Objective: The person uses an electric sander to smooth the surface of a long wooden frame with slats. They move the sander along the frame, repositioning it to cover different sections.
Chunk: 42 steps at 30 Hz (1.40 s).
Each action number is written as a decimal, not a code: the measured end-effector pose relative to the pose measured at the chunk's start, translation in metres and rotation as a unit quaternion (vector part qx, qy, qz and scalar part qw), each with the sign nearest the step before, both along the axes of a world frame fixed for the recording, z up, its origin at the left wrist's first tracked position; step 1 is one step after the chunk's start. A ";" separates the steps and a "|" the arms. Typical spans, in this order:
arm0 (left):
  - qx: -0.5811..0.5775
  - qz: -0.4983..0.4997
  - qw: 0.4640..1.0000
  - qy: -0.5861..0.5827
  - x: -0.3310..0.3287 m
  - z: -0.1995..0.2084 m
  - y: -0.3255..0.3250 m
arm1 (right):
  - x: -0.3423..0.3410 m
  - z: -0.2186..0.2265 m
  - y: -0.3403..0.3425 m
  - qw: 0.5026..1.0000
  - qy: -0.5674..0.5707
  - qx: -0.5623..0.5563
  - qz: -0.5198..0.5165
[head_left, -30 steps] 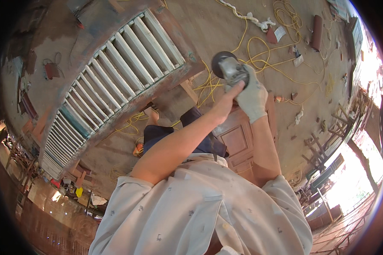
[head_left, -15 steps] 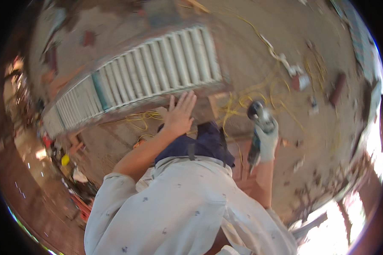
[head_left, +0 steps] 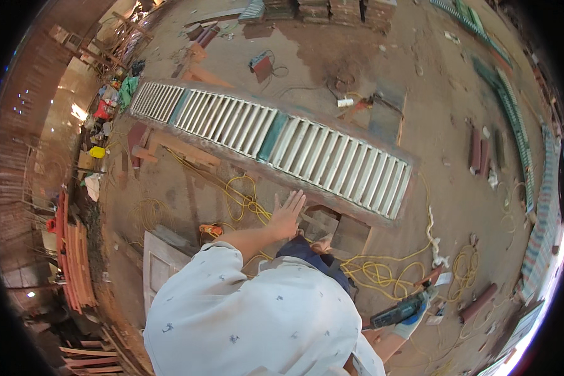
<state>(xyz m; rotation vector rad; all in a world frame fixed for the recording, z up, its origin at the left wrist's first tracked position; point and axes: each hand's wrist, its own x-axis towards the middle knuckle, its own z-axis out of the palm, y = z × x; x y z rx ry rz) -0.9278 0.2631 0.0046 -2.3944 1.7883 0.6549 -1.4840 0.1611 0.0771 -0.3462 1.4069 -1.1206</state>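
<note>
A long louvered shutter lies across the view, with whitish slats, green crosspieces and a worn brown frame. My bare left hand is open, fingers spread, its fingertips at the shutter's near edge; whether they press on it I cannot tell. Low on the right, my gloved right hand is closed around an angle grinder with a dark teal body. The grinder is held away from the shutter, and its head is only partly clear.
Yellow cable lies in loops on the dirt floor near my right side. A pale panel rests at the left, beyond it stacked reddish boards. Another louvered piece lies far right. A red box-shaped device stands beyond the shutter.
My view has turned, so the shutter now slopes down to the right instead of up. The grinder in my right hand appears lower in view. My left hand stays by the shutter's near edge.
</note>
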 end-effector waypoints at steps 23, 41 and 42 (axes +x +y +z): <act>0.023 0.096 0.871 0.481 0.013 -0.011 0.236 | 0.119 0.030 0.047 0.989 0.066 0.042 0.124; 0.015 0.026 0.860 0.509 -0.137 0.032 0.128 | 0.002 -0.006 -0.040 0.980 0.011 0.069 0.185; 0.068 0.022 0.859 0.508 -0.154 0.030 0.116 | -0.014 -0.010 -0.049 0.980 0.005 0.071 0.186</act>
